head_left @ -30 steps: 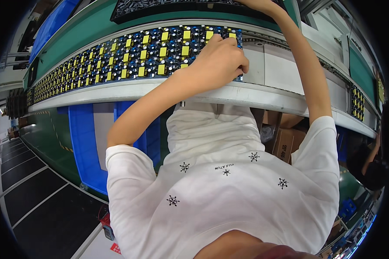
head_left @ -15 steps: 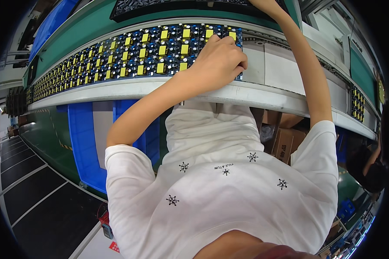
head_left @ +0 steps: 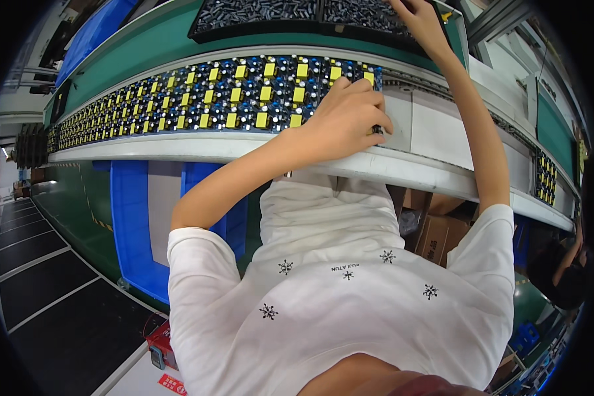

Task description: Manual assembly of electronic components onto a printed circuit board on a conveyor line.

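A long row of dark circuit boards (head_left: pixel 235 96) with yellow blocks and small round parts lies along the conveyor. My left hand (head_left: pixel 350 117) is over the right end of this row, palm down. Its thumb and fingers are pinched on a small dark component (head_left: pixel 377 129), mostly hidden by the fingers. Farther away, my right hand (head_left: pixel 421 23) reaches over a black tray of dark cylindrical components (head_left: pixel 366 14). Its fingers stretch apart, and the picture's upper edge cuts off some fingertips.
Another black tray of similar components (head_left: pixel 257 12) adjoins on the left. The conveyor's pale front rail (head_left: pixel 198 146) runs before me. Blue bins (head_left: pixel 135 224) and a cardboard box (head_left: pixel 439 241) are below it. More boards (head_left: pixel 546 178) lie far right, near another person (head_left: pixel 564 270).
The view has shifted, so the conveyor and trays sit lower in the picture. My left hand has drawn slightly toward me off the boards; more of my right hand shows at the tray.
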`<state>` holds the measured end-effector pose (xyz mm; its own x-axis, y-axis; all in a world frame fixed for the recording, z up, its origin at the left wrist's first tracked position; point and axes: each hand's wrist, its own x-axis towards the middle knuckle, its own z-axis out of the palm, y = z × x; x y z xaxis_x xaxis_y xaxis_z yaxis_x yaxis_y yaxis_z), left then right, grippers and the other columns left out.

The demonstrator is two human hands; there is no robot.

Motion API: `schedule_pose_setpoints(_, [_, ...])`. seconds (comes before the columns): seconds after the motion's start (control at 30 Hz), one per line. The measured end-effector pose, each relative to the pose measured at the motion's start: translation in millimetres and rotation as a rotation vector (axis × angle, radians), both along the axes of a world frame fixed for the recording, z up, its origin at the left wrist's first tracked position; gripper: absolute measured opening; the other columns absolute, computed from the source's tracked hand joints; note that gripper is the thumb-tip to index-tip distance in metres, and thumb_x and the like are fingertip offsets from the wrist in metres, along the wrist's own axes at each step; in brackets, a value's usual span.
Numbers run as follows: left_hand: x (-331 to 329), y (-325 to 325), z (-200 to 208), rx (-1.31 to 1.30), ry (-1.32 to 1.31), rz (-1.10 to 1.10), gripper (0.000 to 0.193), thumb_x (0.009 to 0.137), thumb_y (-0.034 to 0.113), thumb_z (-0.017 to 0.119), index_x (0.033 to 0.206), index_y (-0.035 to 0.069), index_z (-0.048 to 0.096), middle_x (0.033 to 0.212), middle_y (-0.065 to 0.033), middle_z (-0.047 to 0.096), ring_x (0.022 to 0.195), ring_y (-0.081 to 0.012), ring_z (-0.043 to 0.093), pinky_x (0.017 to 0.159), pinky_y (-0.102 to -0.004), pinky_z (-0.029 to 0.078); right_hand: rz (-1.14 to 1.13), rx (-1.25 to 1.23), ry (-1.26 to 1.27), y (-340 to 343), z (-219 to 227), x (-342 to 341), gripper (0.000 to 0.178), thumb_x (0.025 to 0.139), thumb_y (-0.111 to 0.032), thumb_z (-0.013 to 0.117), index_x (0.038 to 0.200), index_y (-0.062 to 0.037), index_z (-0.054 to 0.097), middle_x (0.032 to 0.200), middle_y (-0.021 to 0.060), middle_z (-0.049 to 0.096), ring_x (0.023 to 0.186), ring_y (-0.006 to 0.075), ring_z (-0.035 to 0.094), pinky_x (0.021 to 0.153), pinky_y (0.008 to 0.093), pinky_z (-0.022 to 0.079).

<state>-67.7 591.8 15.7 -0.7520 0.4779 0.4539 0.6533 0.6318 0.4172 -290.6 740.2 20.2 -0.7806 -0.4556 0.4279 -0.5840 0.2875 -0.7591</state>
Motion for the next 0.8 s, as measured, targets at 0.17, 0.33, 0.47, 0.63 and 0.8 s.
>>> schedule_pose_setpoints(0.17, [-49,-38,7,0.198,0.129,0.245,0.007,0.082,0.019,0.067,0.083,0.017,0.074,0.083,-0.0026,0.066,0.085,-0.0226,0.059,0.078,-0.0395,0.041,0.186,0.019,-0.087,27,0,49,0.016,0.097,-0.016,0.057,0.106,-0.0043,0.065,0.09,0.003,0.066,0.076,0.0088,0.059,0.072,0.0219,0.048])
schedule_pose_setpoints(0.33, [-124,-105,31,-0.109,0.063,0.388,0.02,0.077,0.007,0.071,0.096,0.002,0.066,0.086,-0.0146,0.066,0.08,-0.0299,0.065,0.073,-0.0372,0.052,0.316,-0.033,-0.366,37,10,104,0.011,0.094,-0.007,0.059,0.103,-0.0021,0.062,0.093,0.002,0.064,0.085,0.0087,0.061,0.075,0.0219,0.048])
schedule_pose_setpoints(0.47, [-153,-143,14,-0.055,0.113,0.107,0.02,0.077,0.011,0.072,0.094,0.003,0.066,0.085,-0.0151,0.067,0.081,-0.0312,0.065,0.073,-0.0403,0.052,0.3,0.064,-0.417,40,20,122,0.01,0.091,-0.004,0.061,0.101,-0.0007,0.06,0.095,0.0017,0.062,0.087,0.0085,0.06,0.078,0.0222,0.048])
schedule_pose_setpoints(0.63, [-167,-140,12,-0.175,-0.074,0.229,0.019,0.078,0.01,0.07,0.095,0.003,0.064,0.084,-0.0152,0.066,0.08,-0.032,0.064,0.072,-0.0401,0.051,0.318,0.182,-0.354,46,10,121,0.01,0.089,-0.001,0.061,0.099,-0.0002,0.059,0.099,0.0018,0.059,0.091,0.0083,0.056,0.082,0.0229,0.047])
schedule_pose_setpoints(0.8, [-143,-123,25,-0.105,-0.024,0.284,0.015,0.081,0.008,0.068,0.093,0.001,0.063,0.082,-0.0164,0.065,0.078,-0.0315,0.064,0.07,-0.039,0.051,0.336,0.174,-0.401,47,6,123,0.01,0.089,0.001,0.06,0.098,0.0001,0.059,0.099,0.0022,0.058,0.093,0.0085,0.054,0.084,0.0234,0.046])
